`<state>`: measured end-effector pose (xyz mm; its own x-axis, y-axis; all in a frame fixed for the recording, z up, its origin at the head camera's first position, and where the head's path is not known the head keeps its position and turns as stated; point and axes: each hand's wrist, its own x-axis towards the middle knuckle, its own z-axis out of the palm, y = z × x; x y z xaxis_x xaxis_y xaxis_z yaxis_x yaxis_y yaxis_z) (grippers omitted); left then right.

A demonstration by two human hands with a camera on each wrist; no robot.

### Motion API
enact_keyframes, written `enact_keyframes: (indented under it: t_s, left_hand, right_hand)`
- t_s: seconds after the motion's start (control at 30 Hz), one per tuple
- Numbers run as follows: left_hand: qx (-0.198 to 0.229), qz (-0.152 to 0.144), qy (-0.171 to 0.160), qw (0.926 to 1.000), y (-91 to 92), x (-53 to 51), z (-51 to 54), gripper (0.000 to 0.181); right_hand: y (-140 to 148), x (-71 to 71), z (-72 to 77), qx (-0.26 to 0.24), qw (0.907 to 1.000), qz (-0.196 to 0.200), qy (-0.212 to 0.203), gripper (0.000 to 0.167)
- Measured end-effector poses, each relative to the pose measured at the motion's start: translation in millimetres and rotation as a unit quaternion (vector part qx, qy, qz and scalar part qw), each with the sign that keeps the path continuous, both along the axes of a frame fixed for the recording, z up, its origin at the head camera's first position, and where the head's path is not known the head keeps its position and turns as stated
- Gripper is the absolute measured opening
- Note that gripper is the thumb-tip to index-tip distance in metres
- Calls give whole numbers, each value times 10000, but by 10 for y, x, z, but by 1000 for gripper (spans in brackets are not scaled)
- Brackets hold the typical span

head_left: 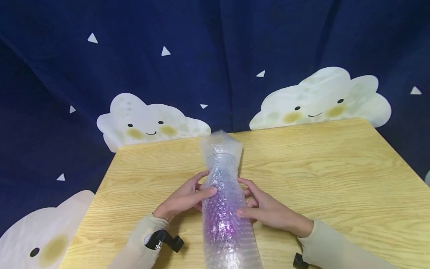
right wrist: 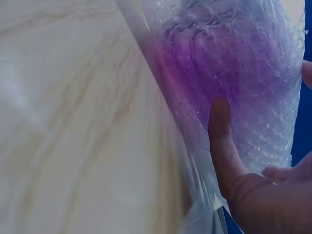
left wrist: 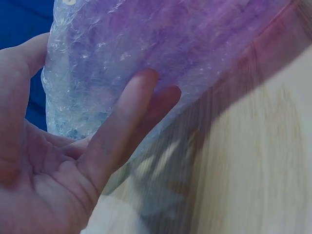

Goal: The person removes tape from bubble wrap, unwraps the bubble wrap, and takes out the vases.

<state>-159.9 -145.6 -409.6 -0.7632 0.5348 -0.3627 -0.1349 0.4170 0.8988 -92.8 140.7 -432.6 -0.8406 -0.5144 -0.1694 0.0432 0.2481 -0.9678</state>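
A long bundle of clear bubble wrap (head_left: 223, 209) lies lengthwise on the wooden table, its near end cut off by the bottom of the head view. Through the wrap shows a bottle-like shape, pale blue toward the far end and purple-pink nearer; its details are blurred. From the left, my left hand (head_left: 186, 198) holds the bundle, thumb on top and fingers against its side. My right hand (head_left: 268, 211) grips the opposite side, with its thumb (right wrist: 220, 117) pressed on the purple part. Some fingertips are hidden behind the wrap.
The wooden table (head_left: 322, 168) extends to both sides of the bundle. Behind it hangs a dark blue curtain (head_left: 188, 74) with white clouds and triangles. A black wrist mount (head_left: 164, 240) sticks out from the left sleeve; another (head_left: 300, 261) is by the right sleeve.
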Motion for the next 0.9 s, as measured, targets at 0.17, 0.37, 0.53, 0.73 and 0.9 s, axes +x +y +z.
enact_keyframes:
  t_s: [0.17,0.37,0.53,0.73,0.9]
  left_hand:
    - [-14,72,76,9999,90,9,-31,93]
    - [-110,22,350,9993,203,25,-59,94]
    - [-164,-35,532,9984,300,32,-80,94]
    - [-164,-9,587,9981,422,33,-97,96]
    - [-79,-25,623,9980,517,36,-115,97]
  right_hand:
    - [80,8,0,-13,10000,21,17,91]
    - [202,25,7,65,10000,36,28,91]
    - [319,21,29,-5,9998,168,80,91]
    - [458,-17,134,266,9992,292,80,91]
    - [563,-48,219,527,9978,390,56,93]
